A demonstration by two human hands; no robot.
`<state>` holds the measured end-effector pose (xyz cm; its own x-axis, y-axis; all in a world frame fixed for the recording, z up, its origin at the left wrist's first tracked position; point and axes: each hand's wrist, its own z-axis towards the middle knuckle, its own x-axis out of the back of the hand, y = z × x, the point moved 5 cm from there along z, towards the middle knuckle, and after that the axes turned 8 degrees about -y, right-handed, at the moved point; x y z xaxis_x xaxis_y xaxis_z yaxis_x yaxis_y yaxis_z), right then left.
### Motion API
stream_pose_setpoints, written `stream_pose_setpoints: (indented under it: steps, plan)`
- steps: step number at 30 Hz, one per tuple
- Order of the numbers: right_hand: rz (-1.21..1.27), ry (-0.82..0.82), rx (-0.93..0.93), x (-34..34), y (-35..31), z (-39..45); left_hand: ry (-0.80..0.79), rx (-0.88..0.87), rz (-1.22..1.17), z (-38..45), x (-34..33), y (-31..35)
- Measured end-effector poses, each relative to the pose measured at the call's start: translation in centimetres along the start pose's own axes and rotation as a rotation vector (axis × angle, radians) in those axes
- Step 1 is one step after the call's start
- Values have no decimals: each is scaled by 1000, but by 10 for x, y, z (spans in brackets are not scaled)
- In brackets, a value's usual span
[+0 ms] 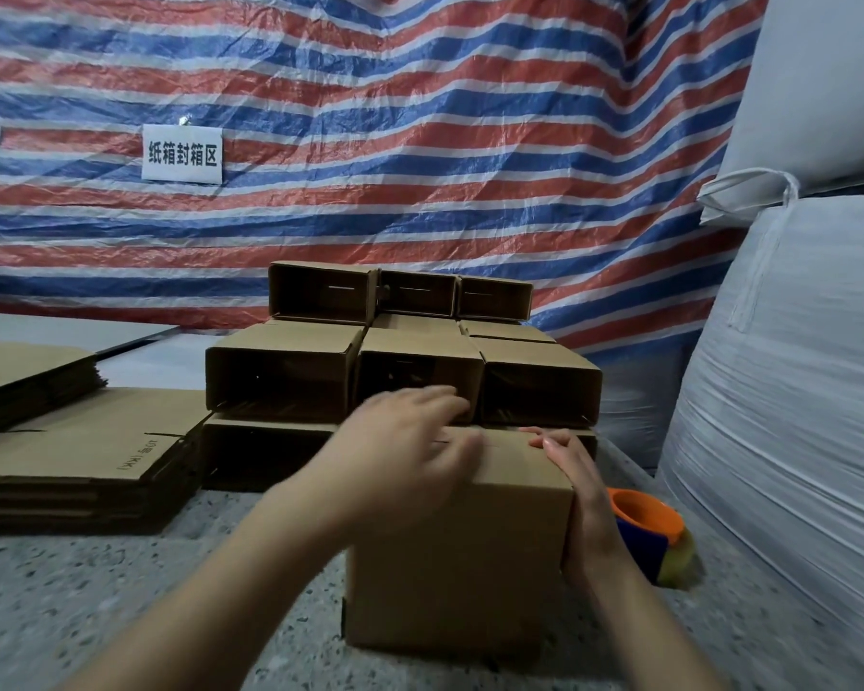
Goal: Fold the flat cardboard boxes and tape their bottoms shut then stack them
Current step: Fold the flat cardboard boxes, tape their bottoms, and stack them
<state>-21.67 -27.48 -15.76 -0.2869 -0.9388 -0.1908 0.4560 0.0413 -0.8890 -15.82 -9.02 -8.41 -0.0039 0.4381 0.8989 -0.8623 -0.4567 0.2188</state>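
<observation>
Head view showed a folded cardboard box [460,556] standing on the speckled floor [121,591], nearest the camera. Its top lay under the left hand [395,461], blurred, fingers spread flat; the right hand [577,496] pressed straight fingers against its right side. Just right of it sat an orange tape dispenser [654,531]. To the left lay stacks of flat cardboard [81,456]. Behind rose the stacked boxes [400,351], before a striped tarp [370,117].
</observation>
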Motion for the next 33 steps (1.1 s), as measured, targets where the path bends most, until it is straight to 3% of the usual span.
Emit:
stream_pose_setpoints:
  steps: [3, 7, 9, 11, 14, 16, 19, 23, 27, 33]
  plan:
    - [6, -4, -22, -1, -2, -1, -191, -46, 195, 7, -28, 14]
    - [-17, -17, -55, 10, -2, 7, -127, -71, 223, 9, -32, 9]
    - [-63, 86, -62, 37, 0, 20, -131, -82, 214, 11, -33, 7]
    - [-490, 232, -145, 77, -1, 33, -138, -83, 212, 12, -33, 7]
    - [-1372, 215, -439, 126, 11, 37, -137, -86, 228, 11, -34, 7]
    - [-1620, 175, -518, 142, 23, 33, -120, -90, 238, 11, -34, 8]
    - [-1779, 43, -538, 153, 44, 28, -99, -88, 239, 9, -34, 9]
    - [-1801, -29, -434, 152, 55, 23, -93, -90, 235, 8, -34, 9]
    - [-1683, 6, -494, 152, 43, 24, -95, -96, 224, 7, -33, 9]
    - [-970, 255, -284, 120, -58, 33, -128, -89, 217, 9, -33, 8]
